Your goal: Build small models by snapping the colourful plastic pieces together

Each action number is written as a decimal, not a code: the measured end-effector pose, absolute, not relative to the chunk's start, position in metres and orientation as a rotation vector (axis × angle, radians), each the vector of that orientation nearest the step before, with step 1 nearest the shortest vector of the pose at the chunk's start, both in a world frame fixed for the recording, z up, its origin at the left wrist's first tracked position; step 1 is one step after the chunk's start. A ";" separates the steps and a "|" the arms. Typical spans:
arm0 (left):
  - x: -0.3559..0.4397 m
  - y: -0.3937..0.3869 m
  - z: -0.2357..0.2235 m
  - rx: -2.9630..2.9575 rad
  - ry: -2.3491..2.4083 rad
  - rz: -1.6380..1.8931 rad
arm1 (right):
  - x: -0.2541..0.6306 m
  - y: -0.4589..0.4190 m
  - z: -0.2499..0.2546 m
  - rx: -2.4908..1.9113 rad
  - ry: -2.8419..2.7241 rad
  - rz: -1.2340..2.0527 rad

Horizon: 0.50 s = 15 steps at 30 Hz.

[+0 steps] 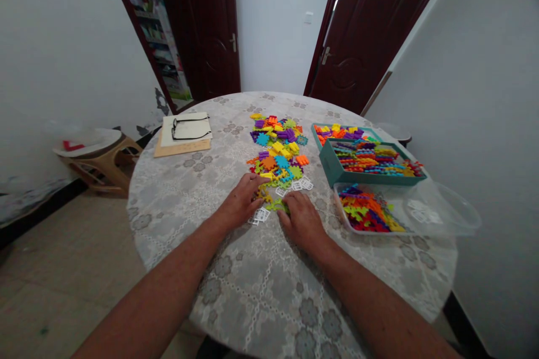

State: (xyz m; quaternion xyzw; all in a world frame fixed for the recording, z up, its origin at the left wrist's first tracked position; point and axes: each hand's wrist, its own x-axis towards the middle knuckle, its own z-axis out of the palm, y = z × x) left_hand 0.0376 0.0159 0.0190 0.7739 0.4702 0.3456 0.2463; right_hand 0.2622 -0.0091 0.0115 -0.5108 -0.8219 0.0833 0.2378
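Observation:
My left hand (243, 200) rests at the near end of a pile of coloured plastic building pieces (283, 164). Its index finger reaches over the pile, and its thumb and curled fingers close against a yellow toothed piece (264, 195). From the right, my right hand (304, 221) bends its fingers and thumb around the edge of a light green toothed piece (274, 205). The two pieces lie close together; whether they are joined I cannot tell. White lattice-like pieces (260, 215) are beside my left hand, with several more white pieces (304, 183) beyond my right fingers.
A clear plastic tub (343, 222) of loose pieces, a green box (332, 171) with packed pieces and its shallow tray (315, 133) stand on the right. Glasses (191, 137) lie on paper and a board (183, 151) at left. A patterned cloth covers the round table (248, 291).

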 end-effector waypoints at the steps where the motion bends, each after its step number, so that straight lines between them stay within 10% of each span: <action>1: 0.039 0.016 0.019 2.088 1.285 0.953 | 0.262 -0.009 0.011 -1.404 -2.250 0.230; 15: 0.035 0.017 0.016 1.745 1.236 1.109 | 0.270 -0.005 0.001 -1.194 -2.084 0.268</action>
